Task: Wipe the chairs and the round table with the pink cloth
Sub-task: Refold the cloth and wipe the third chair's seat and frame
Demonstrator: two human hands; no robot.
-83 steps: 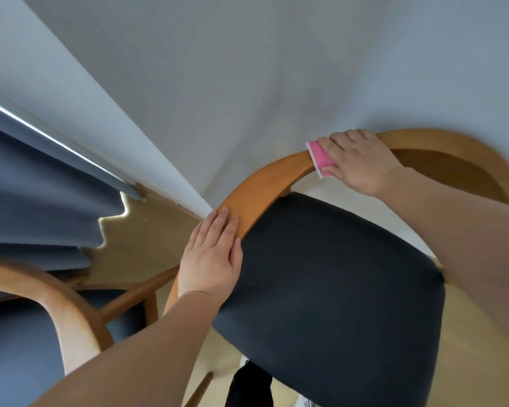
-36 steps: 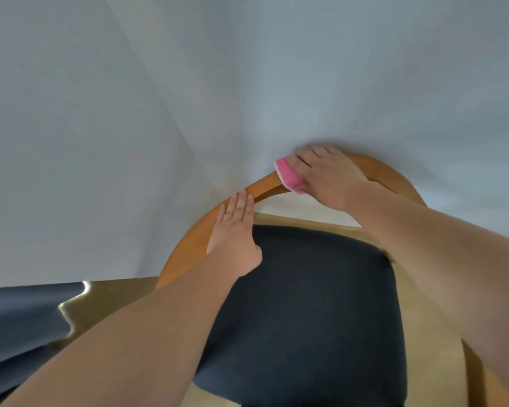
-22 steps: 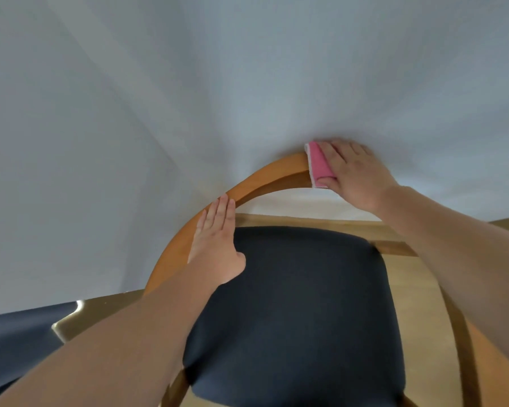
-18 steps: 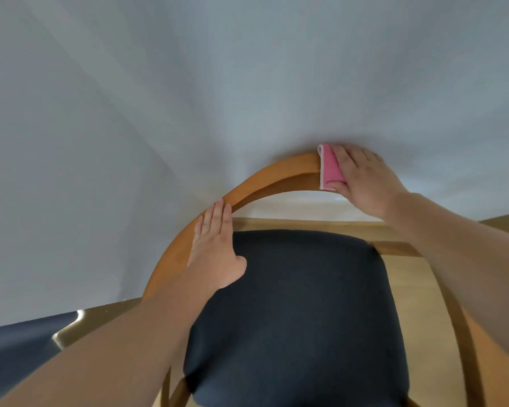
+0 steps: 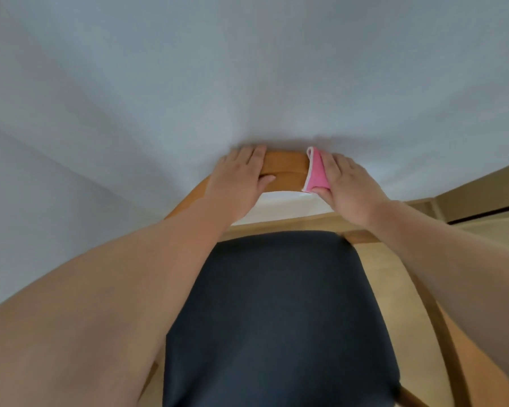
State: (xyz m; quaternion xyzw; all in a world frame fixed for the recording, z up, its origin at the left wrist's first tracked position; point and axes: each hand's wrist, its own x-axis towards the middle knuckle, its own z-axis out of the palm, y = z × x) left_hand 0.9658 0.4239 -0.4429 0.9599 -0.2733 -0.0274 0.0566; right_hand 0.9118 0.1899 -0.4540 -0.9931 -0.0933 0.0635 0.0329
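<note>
A: Quick one: where's the pink cloth (image 5: 316, 171) rn?
B: On the chair (image 5: 276, 312), draped over its curved wooden back rail (image 5: 285, 165) at the top of the arc, just right of centre. It's folded, w/ a white edge showing on its left side.
A: Who's got it?
B: The right hand (image 5: 350, 186). Its fingers lie over the cloth on top of the rail and the thumb comes in at the cloth's near bottom edge, so that grip is pinched on the cloth, pressing it to the wood.
A: And the left hand (image 5: 238, 183)?
B: Also on the rail, just left of centre. Fingers lie fairly straight across the top, tips at the far edge, thumb stretched along the near face. Grip is relaxed (resting on the wood, not clenched round it, as far as I can see).
A: Hands touching?
B: No, apart. A bare stretch of rail shows between them.
A: Rest of the chair?
B: A dark padded seat (image 5: 271, 333) sits below both forearms and fills the lower middle of the view. A wooden frame piece runs down the right side, partly hidden by the right forearm.
A: Background?
B: Pale wall (image 5: 247, 69) right behind the rail. The rail's far edge looks v. close to it; can't tell if they touch. Light wooden floor (image 5: 385, 277) shows under the chair, on the right.
</note>
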